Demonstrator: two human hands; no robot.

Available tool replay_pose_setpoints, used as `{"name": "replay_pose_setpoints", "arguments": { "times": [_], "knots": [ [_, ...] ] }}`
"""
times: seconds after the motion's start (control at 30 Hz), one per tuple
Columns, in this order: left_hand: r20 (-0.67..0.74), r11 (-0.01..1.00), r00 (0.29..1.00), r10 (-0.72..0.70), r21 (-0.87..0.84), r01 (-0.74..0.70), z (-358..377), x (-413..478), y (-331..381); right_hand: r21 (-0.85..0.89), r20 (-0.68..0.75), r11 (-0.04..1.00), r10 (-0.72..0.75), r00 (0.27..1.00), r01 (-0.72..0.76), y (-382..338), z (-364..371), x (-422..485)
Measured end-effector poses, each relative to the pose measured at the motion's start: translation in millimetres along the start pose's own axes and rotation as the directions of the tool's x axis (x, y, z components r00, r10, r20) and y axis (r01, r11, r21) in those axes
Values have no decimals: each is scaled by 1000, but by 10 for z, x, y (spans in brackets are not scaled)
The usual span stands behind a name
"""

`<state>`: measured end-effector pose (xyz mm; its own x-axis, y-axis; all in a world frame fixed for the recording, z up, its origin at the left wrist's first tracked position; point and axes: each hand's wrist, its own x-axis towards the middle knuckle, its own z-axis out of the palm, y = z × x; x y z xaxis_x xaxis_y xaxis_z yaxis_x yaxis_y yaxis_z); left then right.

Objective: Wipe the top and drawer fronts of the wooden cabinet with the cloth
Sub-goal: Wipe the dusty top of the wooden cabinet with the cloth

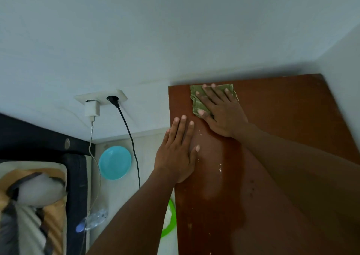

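We saw the right hand (220,110) lying flat on the green cloth (197,105), its fingers spread and straight, pressing the cloth down on the far left corner of the wooden cabinet top (282,108), close to the back edge where it met the pale wall (136,30). The cloth was folded, and its edges showed beyond the fingertips and beside the thumb. The left hand (175,153) rested palm-down on the left edge of the same top, nearer to us. Its fingers were straight and close together and it held nothing. The two hands lay near each other without touching. We noted small white specks (220,169) scattered on the reddish-brown surface just beside the left hand. On the wall to the left we saw a socket plate (101,97) with a white charger (92,109) and a black plug (113,99) in it, a black cable (132,143) hanging from the plug. Below, beside the cabinet, lay a blue plate (115,162) and a green-rimmed dish (169,217), partly hidden by the left forearm. A pillow (33,196) lay at the far left.
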<state>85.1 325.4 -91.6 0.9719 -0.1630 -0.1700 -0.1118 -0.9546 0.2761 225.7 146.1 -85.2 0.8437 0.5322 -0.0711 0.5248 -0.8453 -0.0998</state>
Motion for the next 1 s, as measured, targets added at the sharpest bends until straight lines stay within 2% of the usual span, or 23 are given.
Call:
{"name": "replay_pose_setpoints", "arguments": {
  "times": [0.43,0.6,0.9,1.0],
  "knots": [
    [48,996,995,-88,-26,89,98,-730,151,34,6,999,-42,999,41,-420,121,-1019],
    [91,993,989,-113,-24,116,174,-1320,376,48,5,997,-67,998,67,-651,182,-1740],
    [23,992,993,-115,-40,116,569,-2596,907,111,-49,988,-98,994,103,-1083,362,-3261],
    [47,989,989,-138,-53,140,617,-2950,1060,163,-58,980,-102,993,111,-1204,410,-3634]
  ]
}}
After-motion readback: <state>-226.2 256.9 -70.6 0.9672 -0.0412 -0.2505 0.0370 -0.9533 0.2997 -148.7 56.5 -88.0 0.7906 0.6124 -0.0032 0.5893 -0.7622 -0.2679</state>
